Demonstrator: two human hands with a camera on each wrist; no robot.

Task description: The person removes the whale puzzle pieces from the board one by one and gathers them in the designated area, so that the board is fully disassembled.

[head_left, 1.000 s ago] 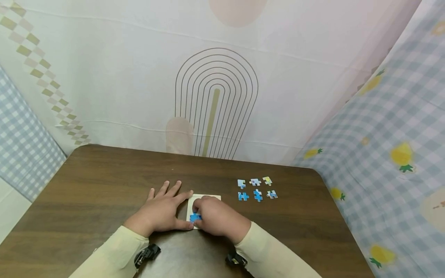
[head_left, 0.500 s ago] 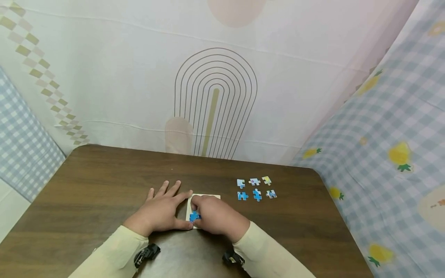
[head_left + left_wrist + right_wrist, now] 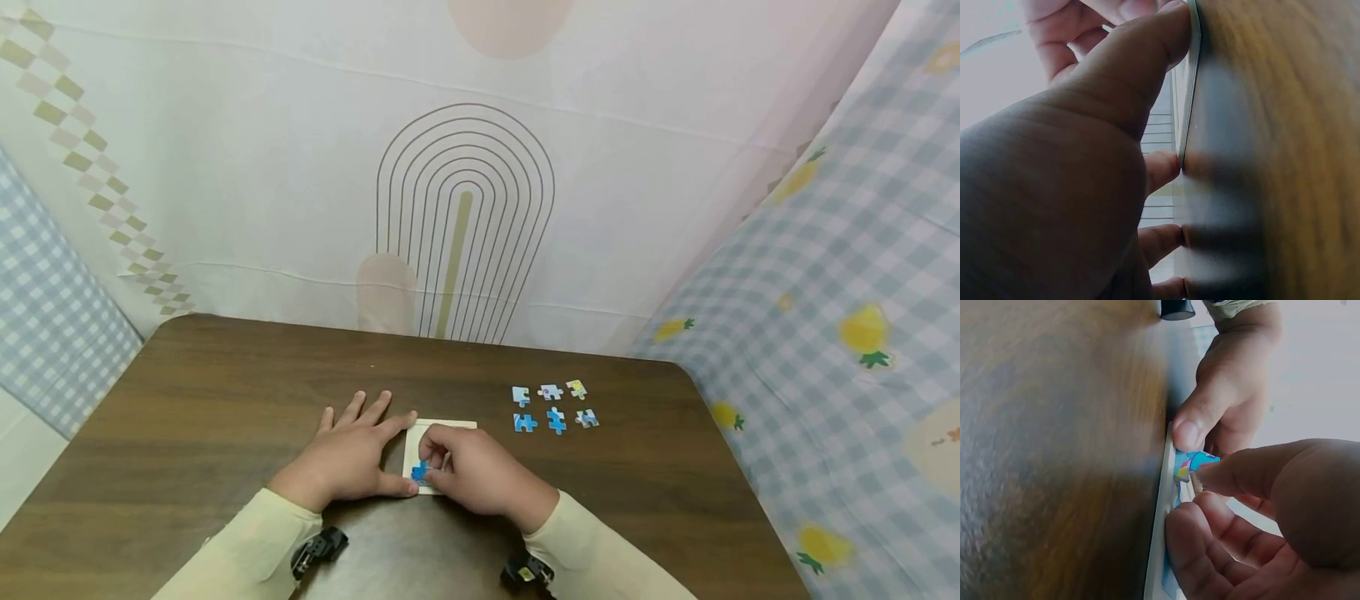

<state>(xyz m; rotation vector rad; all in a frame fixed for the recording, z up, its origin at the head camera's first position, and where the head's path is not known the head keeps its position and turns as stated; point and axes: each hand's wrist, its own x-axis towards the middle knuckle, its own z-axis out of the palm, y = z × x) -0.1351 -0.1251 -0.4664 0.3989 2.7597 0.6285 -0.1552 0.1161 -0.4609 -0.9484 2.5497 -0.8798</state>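
Observation:
A small cream puzzle tray (image 3: 450,423) lies on the table between the two hands. My left hand (image 3: 348,462) is spread flat on the wood at its left side, with thumb and index fingertips touching the tray's edge. My right hand (image 3: 483,475) is over the tray, pinching a blue jigsaw piece (image 3: 417,472) at the tray's lower left corner. In the right wrist view this jigsaw piece (image 3: 1205,460) is tilted up, close to the left thumb. Right fingers and palm hide much of the tray's inside.
Several loose jigsaw pieces lie in two rows to the right of the tray, among them a blue one (image 3: 556,421) and a yellow-patterned one (image 3: 577,389). The brown table (image 3: 247,375) meets a patterned cloth (image 3: 300,208) at its far edge.
The blue piece lay flatter in the tray corner before; now it is tilted up between the right fingers. My right hand has shifted slightly right. The left hand has stayed in place.

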